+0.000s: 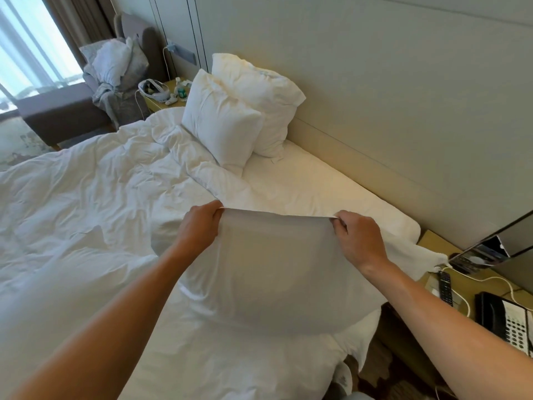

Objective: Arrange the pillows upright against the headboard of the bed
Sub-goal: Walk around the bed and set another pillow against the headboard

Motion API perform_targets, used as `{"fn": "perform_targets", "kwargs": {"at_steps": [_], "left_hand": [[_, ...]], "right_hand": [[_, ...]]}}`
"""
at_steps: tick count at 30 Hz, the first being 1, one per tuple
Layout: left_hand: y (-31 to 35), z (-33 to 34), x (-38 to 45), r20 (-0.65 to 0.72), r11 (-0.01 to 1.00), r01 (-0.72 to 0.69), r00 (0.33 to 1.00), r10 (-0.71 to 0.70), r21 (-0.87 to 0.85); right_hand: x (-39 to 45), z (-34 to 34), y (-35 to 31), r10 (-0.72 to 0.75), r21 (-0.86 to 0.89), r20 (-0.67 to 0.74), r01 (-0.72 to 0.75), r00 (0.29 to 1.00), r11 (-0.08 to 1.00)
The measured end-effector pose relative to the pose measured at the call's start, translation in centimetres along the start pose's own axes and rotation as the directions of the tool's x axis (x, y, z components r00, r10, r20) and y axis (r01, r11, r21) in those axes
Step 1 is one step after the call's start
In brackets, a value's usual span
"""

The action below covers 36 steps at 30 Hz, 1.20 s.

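Head view, rumpled bed (86,197) (hotel room), padded headboard (403,96)

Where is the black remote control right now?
Head view, lower right: the black remote control lies on the wooden bedside table, left of the black telephone.

White pillows (230,116), white duvet (86,197) and sheet (317,183) — the headboard (403,96) pale beige. Brown armchair (72,111), black phone (507,321) with white keys, yellowish nightstand (473,287) — brown curtain (86,24).
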State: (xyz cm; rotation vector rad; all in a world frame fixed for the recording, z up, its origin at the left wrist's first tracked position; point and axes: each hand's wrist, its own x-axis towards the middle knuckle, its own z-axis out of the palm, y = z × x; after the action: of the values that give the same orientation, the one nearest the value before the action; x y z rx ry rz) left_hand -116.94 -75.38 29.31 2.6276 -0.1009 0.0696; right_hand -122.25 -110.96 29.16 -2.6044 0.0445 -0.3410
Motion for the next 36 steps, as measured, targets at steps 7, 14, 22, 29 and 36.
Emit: {"fn": "perform_targets", "kwargs": {"at_steps": [7, 14, 22, 29, 36], "left_hand": [[6.0, -4.4, 2.2, -0.147, 0.997, -0.071, 0.987, 0.067, -0.024], [12.6, -4.8, 7.1, -0.194, 0.998, -0.066, 0.979, 0.060, -0.022], [21.3, 0.5, 15.0, -0.193, 1.000, -0.020, 0.981, 0.016, -0.018], [25.7, 9.5, 19.8, -0.070, 0.993, 0.116, 0.991, -0.116, 0.006], [26.6, 16.3, 23.0, -0.050, 0.965, 0.260, 0.965, -0.258, 0.038]], "right_hand": [[5.1, -5.3, 0.0, -0.061, 0.024, -0.185, 0.066, 0.981, 0.998], [12.4, -9.8, 3.3, -0.101, -0.006, -0.297, 0.104, 0.950, 0.995], [22.7, -11.7, 13.7, -0.097, 0.080, -0.301, 0.126, 0.949, 0.989], [29.0, -7.9, 24.7, -0.065, 0.076, -0.093, 0.073, 0.994, 0.994], [31.6, -3.2, 30.9, -0.022, 0.174, 0.099, 0.004, 0.995, 0.985]]}}
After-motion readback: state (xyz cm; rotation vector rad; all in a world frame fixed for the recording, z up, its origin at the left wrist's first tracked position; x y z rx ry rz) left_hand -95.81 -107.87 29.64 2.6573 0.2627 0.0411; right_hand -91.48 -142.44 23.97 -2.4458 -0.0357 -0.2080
